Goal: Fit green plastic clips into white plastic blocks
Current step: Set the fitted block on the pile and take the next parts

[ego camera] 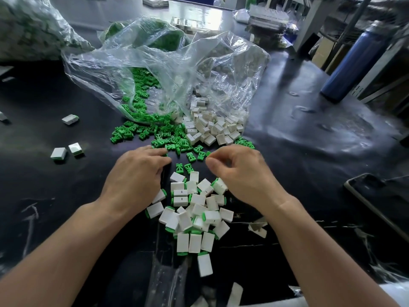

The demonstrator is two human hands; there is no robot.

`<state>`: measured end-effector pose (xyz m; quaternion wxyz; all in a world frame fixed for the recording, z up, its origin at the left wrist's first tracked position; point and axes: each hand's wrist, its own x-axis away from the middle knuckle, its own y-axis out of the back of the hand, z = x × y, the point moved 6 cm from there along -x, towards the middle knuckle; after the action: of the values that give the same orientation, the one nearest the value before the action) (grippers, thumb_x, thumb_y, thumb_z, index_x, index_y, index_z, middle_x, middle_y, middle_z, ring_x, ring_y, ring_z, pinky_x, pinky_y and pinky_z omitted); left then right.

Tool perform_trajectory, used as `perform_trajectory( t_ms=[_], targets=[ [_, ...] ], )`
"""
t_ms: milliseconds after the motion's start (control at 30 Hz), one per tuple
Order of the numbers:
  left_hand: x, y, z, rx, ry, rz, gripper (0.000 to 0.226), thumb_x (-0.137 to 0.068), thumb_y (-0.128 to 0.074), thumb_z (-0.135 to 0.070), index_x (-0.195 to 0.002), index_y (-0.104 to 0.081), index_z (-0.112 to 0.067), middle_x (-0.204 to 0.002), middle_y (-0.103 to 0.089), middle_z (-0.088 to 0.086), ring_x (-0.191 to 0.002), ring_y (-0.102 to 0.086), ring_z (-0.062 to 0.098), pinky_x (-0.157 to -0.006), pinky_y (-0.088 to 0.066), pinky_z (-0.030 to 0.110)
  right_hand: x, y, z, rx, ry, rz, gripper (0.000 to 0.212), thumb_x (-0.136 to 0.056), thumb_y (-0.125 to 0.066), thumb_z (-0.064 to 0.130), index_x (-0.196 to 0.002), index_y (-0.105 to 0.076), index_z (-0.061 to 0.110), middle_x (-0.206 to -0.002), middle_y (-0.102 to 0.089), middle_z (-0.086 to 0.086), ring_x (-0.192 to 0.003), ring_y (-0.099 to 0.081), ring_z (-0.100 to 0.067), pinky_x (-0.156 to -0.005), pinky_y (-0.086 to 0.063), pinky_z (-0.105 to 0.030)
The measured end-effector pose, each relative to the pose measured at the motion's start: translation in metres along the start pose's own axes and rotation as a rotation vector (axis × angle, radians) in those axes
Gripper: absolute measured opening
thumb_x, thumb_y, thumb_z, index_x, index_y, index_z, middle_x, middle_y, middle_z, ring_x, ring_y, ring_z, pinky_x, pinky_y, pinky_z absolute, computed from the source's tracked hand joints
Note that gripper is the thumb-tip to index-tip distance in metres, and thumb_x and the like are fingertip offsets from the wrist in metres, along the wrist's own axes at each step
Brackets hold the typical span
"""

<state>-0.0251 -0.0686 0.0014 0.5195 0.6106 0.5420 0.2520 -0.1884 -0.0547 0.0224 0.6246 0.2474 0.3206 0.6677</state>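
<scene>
My left hand [137,173] lies palm down on the black table [305,147], its fingers stretched forward and relaxed. The fingertips [164,155] reach the near edge of the loose green clips [163,138], which spread out just ahead of both hands. My right hand [241,176] hovers beside it with the fingers curled in and the thumb tip [210,166] drawn against the forefinger. I cannot tell whether anything is pinched there. Two single clips [179,168] lie in the gap between my hands, apart from the main scatter. Beyond my right fingertips sits the heap of empty white blocks [212,129], touching the green scatter on its left side. Both heaps spill from the mouth of a crumpled clear plastic bag [155,63] further ahead. Between my wrists and back toward me lies the pile of fitted blocks [194,218], white with green edges showing. Some of them touch the heel of my right hand. Well off to the left of my left hand lie a pair of finished blocks [66,151] and, further ahead, one more [70,119]. Far to the right of my right hand stands a blue bottle [354,63], and nearer, beside my right forearm, a flat dark device [376,202] lies on the table.
</scene>
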Motion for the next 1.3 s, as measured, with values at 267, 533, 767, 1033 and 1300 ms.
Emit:
perform_trajectory(
  t_ms=[267, 533, 767, 1033, 1300],
  targets=[
    [0.003, -0.001, 0.004, 0.044, 0.088, -0.006, 0.036, -0.083, -0.057, 0.007, -0.114, -0.066, -0.008, -0.106, -0.058, 0.012, -0.101, -0.055, 0.033, -0.083, -0.046, 0.041, -0.032, 0.009, -0.044, 0.342, -0.157, -0.145, 0.04, -0.095, -0.044, 0.018, -0.134, -0.047, 0.025, -0.123, -0.05, -0.01, -0.117, -0.037, -0.027, -0.095, -0.029, -0.033],
    [0.003, -0.001, 0.005, -0.009, 0.123, 0.021, 0.031, -0.088, -0.052, -0.002, -0.116, -0.065, -0.009, -0.126, -0.057, 0.006, -0.116, -0.049, 0.03, -0.095, -0.043, 0.043, -0.038, 0.002, -0.049, 0.435, -0.191, -0.095, 0.035, -0.094, -0.048, 0.024, -0.128, -0.051, 0.022, -0.123, -0.045, -0.012, -0.117, -0.035, -0.029, -0.098, -0.03, -0.036],
    [0.006, 0.009, 0.004, 0.05, 0.16, -0.025, 0.026, -0.087, -0.057, -0.004, -0.107, -0.071, -0.015, -0.111, -0.061, 0.003, -0.101, -0.057, 0.028, -0.081, -0.048, 0.041, -0.034, 0.008, -0.046, 0.385, -0.134, -0.219, 0.026, -0.09, -0.056, 0.027, -0.113, -0.062, 0.015, -0.113, -0.055, -0.009, -0.109, -0.045, -0.026, -0.091, -0.034, -0.032],
    [0.006, 0.017, 0.009, 0.212, 0.215, -0.121, 0.02, -0.08, -0.067, -0.003, -0.096, -0.074, -0.012, -0.09, -0.068, 0.005, -0.08, -0.061, 0.012, -0.076, -0.042, 0.017, -0.031, 0.01, -0.041, 0.258, -0.074, -0.251, 0.021, -0.089, -0.059, 0.02, -0.107, -0.068, 0.017, -0.111, -0.063, -0.004, -0.106, -0.054, -0.023, -0.091, -0.037, -0.028],
    [0.009, 0.02, -0.01, 1.099, 0.322, 0.014, 0.024, -0.07, -0.068, 0.007, -0.067, -0.07, -0.017, -0.065, -0.07, 0.002, -0.056, -0.064, 0.008, -0.053, -0.053, 0.017, -0.015, 0.005, -0.016, -0.202, -0.005, -0.188, 0.019, -0.081, -0.068, 0.013, -0.076, -0.057, 0.027, -0.069, -0.057, 0.014, -0.062, -0.053, 0.004, -0.061, -0.041, -0.004]
  ],
)
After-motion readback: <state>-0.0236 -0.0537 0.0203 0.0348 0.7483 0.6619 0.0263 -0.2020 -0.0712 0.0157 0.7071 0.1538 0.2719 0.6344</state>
